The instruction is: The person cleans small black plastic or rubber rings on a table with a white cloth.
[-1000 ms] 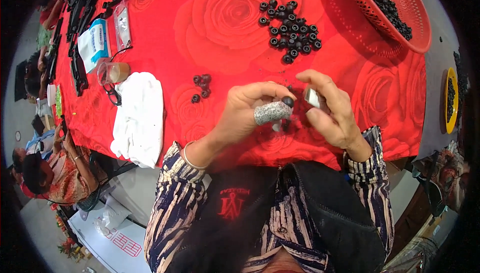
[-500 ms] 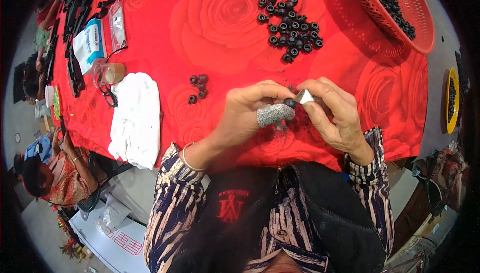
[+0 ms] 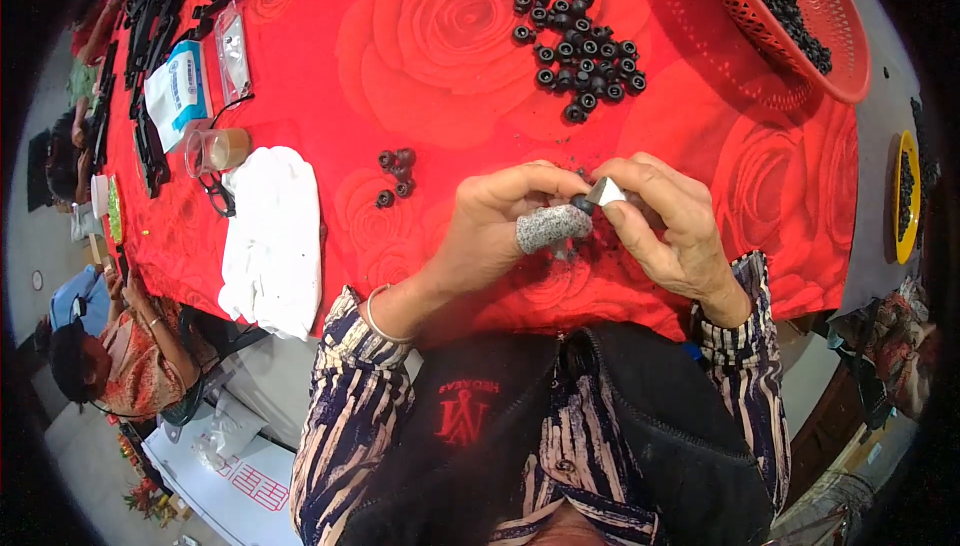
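Observation:
Between the fingertips of my left hand [image 3: 475, 226] is a small round black part [image 3: 583, 204]. A speckled grey sleeve [image 3: 548, 230] covers a digit of that hand. My right hand [image 3: 675, 221] pinches a short, shiny metal blade [image 3: 606, 192]; its edge meets the black part or lies right beside it. Whether the blade has a handle is hidden by my fingers. Dark crumbs lie on the red cloth under and around my hands. Beyond them sits a pile of similar black parts [image 3: 565, 78], and a smaller group [image 3: 403, 157] lies to the left.
A red perforated basket [image 3: 850, 41] of black pieces stands far right, near a yellow dish [image 3: 904, 248]. On the left are white folded fabric [image 3: 268, 246], a cup of brownish liquid [image 3: 230, 148], a white-and-blue packet [image 3: 178, 96] and long black parts. Another person [image 3: 140, 361] sits at left.
The blade has tilted slightly, and the black part has turned a little in my left fingers. Both hands stay in nearly the same place. The person at left has shifted slightly.

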A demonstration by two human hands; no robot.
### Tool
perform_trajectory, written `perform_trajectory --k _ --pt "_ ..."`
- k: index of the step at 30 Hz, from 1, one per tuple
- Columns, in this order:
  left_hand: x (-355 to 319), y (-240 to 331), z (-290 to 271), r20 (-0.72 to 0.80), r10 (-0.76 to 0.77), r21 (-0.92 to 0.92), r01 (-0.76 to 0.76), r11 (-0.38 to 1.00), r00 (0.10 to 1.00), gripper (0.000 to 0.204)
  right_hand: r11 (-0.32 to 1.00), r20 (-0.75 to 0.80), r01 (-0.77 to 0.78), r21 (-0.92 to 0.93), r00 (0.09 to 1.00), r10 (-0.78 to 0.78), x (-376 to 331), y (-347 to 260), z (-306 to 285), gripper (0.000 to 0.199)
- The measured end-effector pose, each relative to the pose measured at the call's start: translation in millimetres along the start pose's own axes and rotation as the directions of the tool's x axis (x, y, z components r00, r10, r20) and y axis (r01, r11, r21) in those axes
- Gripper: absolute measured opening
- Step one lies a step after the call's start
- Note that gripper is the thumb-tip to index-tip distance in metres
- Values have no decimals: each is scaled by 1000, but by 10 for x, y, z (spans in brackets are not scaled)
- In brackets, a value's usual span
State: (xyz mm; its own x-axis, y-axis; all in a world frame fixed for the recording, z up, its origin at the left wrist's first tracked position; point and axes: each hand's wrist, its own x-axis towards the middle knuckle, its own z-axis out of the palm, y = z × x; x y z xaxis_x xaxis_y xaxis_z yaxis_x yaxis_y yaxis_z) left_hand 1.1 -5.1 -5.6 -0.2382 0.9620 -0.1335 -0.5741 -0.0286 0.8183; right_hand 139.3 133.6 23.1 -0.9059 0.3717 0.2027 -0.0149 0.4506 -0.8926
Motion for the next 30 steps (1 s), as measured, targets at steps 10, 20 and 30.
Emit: perform_trajectory --k 10,20,30 --pt "-14 33 26 -18 -97 -19 96 995 995 23 1000 24 5 8 1000 -5 -4 57 -23 21" --pt "-4 -2 28 -49 -57 35 59 998 997 25 999 1 10 -33 1000 -10 -10 56 -3 20" --pt "-21 -45 33 -96 -79 17 81 997 992 24 999 19 -25 -20 999 25 -20 84 13 18"
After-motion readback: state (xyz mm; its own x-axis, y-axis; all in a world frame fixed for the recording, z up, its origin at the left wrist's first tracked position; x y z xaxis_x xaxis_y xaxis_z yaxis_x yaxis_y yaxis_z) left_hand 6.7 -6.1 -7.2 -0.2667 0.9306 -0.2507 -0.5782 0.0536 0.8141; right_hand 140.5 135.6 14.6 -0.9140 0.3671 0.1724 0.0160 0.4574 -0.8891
